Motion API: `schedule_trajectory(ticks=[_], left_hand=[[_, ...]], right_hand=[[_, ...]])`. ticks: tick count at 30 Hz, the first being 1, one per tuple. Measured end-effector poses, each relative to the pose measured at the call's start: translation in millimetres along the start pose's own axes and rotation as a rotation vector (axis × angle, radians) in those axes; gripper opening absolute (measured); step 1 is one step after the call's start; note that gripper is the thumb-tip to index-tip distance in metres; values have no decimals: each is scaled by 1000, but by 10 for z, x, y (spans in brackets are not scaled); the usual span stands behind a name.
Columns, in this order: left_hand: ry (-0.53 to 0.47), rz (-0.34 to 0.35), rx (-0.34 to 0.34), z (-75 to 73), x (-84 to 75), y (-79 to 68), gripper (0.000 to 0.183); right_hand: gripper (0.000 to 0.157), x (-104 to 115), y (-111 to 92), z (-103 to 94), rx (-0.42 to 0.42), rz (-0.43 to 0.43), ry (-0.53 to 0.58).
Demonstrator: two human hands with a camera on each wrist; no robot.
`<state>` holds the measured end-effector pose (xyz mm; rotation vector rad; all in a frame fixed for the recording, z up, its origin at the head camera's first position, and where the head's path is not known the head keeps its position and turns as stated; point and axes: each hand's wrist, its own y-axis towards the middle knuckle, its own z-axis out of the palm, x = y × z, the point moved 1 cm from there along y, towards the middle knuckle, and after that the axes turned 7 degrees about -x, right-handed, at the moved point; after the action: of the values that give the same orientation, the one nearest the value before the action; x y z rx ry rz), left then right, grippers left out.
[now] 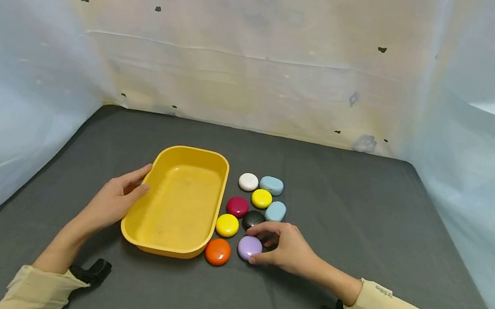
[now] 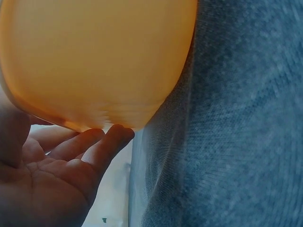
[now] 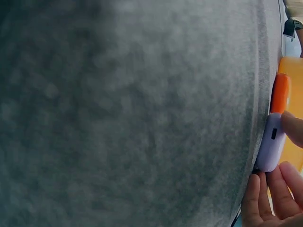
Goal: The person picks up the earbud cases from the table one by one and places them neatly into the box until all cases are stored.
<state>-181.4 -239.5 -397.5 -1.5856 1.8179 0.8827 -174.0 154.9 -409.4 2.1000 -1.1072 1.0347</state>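
My left hand (image 1: 112,202) holds the left side of a yellow rectangular tray (image 1: 126,235), with the thumb at the rim. In the left wrist view, fingertips (image 2: 122,133) touch the tray's outer wall. My right hand (image 1: 287,250) pinches a glossy lavender disc (image 1: 249,248) between thumb and fingers, at the table surface. A small dark slot shows in the side of this disc (image 3: 273,142) in the right wrist view. Near it lie an orange disc (image 1: 217,252), a yellow disc (image 1: 227,225) and a black disc (image 1: 253,220), the last partly behind my fingers.
Farther back lie a dark red disc (image 1: 237,207), another yellow disc (image 1: 262,198), a white disc (image 1: 248,182) and two light blue oblong pieces, one at the back (image 1: 271,185). All rest on a dark grey cloth-covered table (image 1: 345,194) with pale sheeting (image 1: 259,90) around it.
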Motion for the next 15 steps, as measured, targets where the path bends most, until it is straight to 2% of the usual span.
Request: schedule_trajectory(ticks=[15], left_hand=[[2, -10, -11, -31, -42, -34, 58]], right_hand=[[53, 31, -13, 17, 42, 7, -38]])
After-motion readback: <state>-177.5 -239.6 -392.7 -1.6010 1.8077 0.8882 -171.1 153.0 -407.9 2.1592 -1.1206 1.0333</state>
